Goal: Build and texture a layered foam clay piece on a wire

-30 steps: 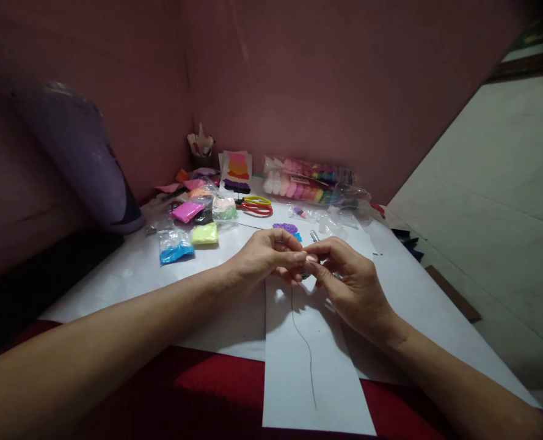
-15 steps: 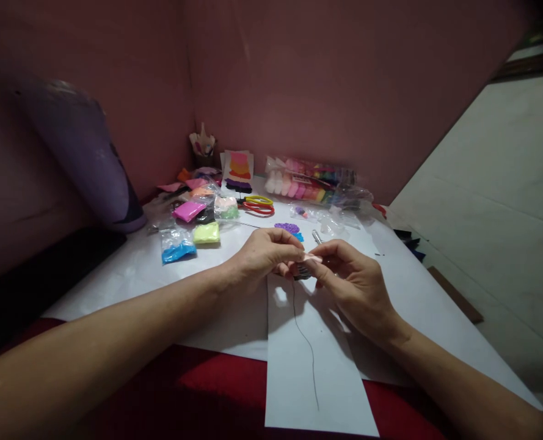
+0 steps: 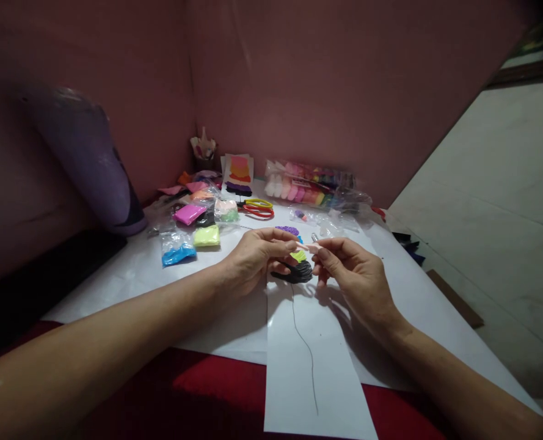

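1. A pink wall (image 3: 344, 79) rises behind the work.
2. In front of it spreads the white-covered surface (image 3: 198, 324), with red cloth (image 3: 207, 379) showing along its near edge.
3. A tall purple object (image 3: 85, 165) leans at the far left, beside the surface.
4. A narrow sheet of paper (image 3: 294, 391) lies in front of the person, its near end reaching over the red cloth; a thin, wavy dark line (image 3: 313, 366) runs down it.
5. Toward the back of the surface, near the wall, lies a clear bag (image 3: 298, 186) packed with many-coloured pieces.
6. The person's left hand (image 3: 257, 256) is raised over the far part of the paper, its thumb and fingers closed in a pinch on a pale pink piece.
7. The right hand (image 3: 360, 275) faces it just beside, thumb and fingers likewise pinching pale pink material.
8. A picture card (image 3: 240, 171) with orange and purple bands stands left of the bag.
9. Small packets, among them magenta (image 3: 189, 214), yellow (image 3: 206, 236) and blue (image 3: 178, 253), lie left of the hands.
10. Behind the left hand rests a tool with red and yellow handles (image 3: 258, 201).
11. Black strands (image 3: 301, 273) lie under the hands, near a purple patch (image 3: 288, 231).
12. The pale pink piece (image 3: 314, 249) sits between both hands, above the surface; whether it is whole or parted is too small to tell.
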Available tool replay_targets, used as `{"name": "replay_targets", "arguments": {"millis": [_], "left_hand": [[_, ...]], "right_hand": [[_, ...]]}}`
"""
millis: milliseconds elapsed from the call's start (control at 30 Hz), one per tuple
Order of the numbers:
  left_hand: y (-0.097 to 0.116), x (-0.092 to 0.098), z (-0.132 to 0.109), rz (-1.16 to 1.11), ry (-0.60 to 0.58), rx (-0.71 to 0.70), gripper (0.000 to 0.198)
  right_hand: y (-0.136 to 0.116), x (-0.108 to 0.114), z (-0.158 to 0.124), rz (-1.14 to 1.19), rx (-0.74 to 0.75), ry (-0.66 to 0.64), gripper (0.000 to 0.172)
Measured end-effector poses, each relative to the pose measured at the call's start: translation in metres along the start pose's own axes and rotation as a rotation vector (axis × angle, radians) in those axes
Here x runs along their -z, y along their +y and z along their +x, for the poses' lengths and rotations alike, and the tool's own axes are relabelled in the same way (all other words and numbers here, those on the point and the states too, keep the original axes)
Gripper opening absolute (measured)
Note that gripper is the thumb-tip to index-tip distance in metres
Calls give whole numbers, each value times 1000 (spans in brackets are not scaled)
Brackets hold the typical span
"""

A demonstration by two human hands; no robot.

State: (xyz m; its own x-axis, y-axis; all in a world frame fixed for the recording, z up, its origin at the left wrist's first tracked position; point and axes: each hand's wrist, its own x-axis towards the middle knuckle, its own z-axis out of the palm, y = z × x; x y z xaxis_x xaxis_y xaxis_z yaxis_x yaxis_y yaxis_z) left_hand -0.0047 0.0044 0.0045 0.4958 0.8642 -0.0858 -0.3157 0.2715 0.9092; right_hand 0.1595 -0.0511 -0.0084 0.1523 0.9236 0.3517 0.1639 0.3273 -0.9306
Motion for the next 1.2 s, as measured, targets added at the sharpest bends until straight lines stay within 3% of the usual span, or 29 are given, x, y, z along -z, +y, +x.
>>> {"name": "replay_targets", "arguments": {"millis": [233, 400, 533, 667, 833, 1000, 1133, 1200], "left_hand": [[-5, 2, -1, 56, -116, 24, 29], [-6, 3, 0, 131, -202, 8, 18], [-2, 2, 0, 170, -155, -23, 12], [-2, 1, 0, 207, -182, -37, 13], [-6, 2, 0, 91, -177, -49, 26], [-5, 1, 0, 111, -232, -3, 19], [-2, -1, -1, 108, -201, -1, 9], [-2, -1, -1, 101, -187, 2, 9]], "right_hand": [[-2, -3, -5, -67, 77, -97, 12], [-1, -1, -8, -135, 162, -96, 13], [-1, -1, -10, -116, 176, -78, 26], [-2, -2, -8, -162, 182, -93, 10], [-4, -2, -7, -110, 181, -46, 8], [0, -1, -8, -181, 239, -58, 4], [3, 0, -9, -130, 234, -57, 17], [2, 0, -9, -142, 228, -58, 16]]}}
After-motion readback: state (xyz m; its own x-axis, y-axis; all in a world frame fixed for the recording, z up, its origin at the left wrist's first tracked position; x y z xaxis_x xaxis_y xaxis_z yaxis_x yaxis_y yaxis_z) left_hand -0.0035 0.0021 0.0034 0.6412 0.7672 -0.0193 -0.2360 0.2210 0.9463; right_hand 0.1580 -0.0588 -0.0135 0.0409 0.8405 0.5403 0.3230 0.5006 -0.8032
